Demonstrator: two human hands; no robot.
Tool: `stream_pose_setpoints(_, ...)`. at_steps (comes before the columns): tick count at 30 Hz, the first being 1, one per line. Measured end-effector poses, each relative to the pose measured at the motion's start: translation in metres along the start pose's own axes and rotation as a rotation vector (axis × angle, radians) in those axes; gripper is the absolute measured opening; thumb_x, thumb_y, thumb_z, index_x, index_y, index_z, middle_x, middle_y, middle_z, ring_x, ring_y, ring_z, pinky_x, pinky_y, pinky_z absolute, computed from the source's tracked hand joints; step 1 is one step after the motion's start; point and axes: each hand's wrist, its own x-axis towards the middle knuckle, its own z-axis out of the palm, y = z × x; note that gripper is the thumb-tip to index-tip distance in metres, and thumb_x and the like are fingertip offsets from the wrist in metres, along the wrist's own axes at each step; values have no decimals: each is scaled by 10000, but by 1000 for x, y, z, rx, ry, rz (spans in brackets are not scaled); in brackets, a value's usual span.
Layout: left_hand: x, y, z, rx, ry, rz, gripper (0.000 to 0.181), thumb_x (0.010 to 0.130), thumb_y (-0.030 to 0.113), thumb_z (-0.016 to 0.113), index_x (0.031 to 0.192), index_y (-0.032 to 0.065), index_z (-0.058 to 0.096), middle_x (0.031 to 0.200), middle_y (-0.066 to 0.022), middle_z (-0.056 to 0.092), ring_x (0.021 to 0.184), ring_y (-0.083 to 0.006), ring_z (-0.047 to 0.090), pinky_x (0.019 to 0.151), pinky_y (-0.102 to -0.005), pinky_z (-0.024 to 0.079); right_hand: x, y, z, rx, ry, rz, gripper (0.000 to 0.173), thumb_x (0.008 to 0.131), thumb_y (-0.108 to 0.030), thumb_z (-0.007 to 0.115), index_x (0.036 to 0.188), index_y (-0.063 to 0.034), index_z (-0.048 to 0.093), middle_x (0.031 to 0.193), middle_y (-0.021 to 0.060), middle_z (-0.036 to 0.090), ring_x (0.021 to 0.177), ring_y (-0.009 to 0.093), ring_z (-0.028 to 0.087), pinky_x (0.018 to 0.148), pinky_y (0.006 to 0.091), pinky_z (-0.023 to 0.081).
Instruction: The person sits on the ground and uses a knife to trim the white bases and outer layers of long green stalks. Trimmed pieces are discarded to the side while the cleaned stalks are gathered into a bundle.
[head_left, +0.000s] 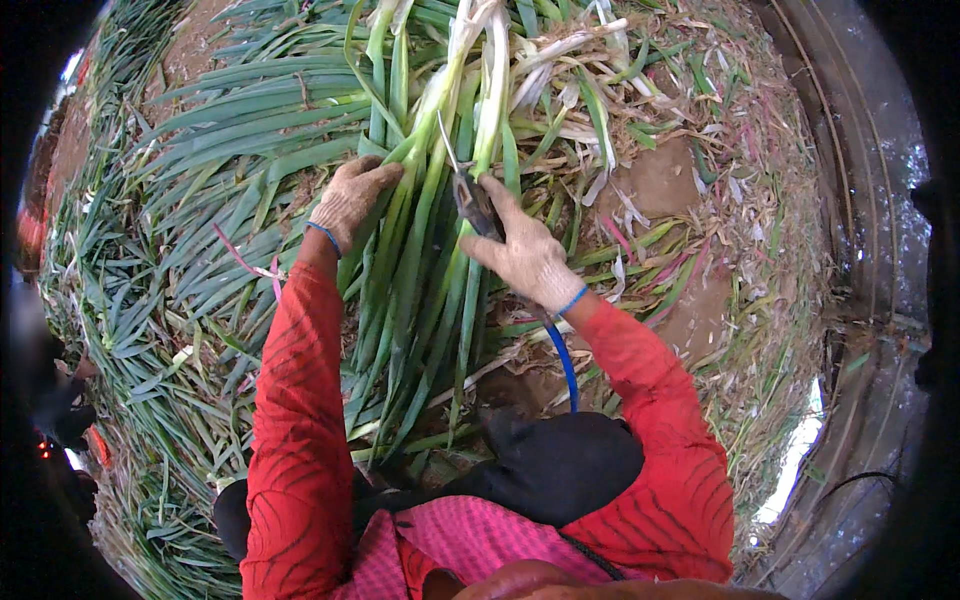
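Several long-stemmed green onions (405, 247) lie before me, with their white stems (491, 82) pointing away and their green leaves running down towards my knees. My left hand (356, 196), in a beige knit glove, pinches a leaf at the left side of these stalks. My gloved right hand (525, 251) grips an air blow gun (471, 196) by its body. The gun's thin metal nozzle (448, 139) points forward over the stalks. From beneath the right wrist a blue hose (564, 367) runs down towards my leg.
A thick spread of green onion leaves (270, 112) covers the ground at the left. Dry peelings and root ends (570, 97) lie at the right, over brown soil (660, 180). Dark sheeting (874, 180) edges the far right. My dark-clothed knee (570, 457) is close below.
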Motion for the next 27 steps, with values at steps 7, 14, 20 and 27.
stream_pose_setpoints(7,3,-6,4,106,62,64,518,940,390,606,1238,-30,665,1088,-159,720,973,-226,668,913,-344,504,-16,4,15,-13,-63,-30,925,850,-508,724,1576,-139,285,1169,319,661,1090,473,659,936,509,524)
stream_pose_setpoints(14,19,-45,2,90,155,294,529,917,400,648,1211,-41,650,1097,-234,711,1020,-316,687,928,-390,510,70,5,-10,-23,193,-67,909,847,-540,716,1550,-100,343,1220,306,649,1135,488,630,972,506,502)
stream_pose_setpoints(20,-13,19,36,243,216,126,580,819,398,733,1178,-49,642,1064,-222,718,970,-305,695,883,-395,530,126,9,-51,-29,339,-78,881,843,-592,700,1523,-138,372,1204,310,656,1118,496,635,967,521,505)
stream_pose_setpoints(27,-30,23,32,57,146,10,531,863,315,708,1210,-79,630,1041,-150,717,888,-204,676,837,-343,533,135,26,-60,45,350,-57,838,842,-457,732,1515,-84,400,1263,244,656,1158,405,643,1009,444,493)
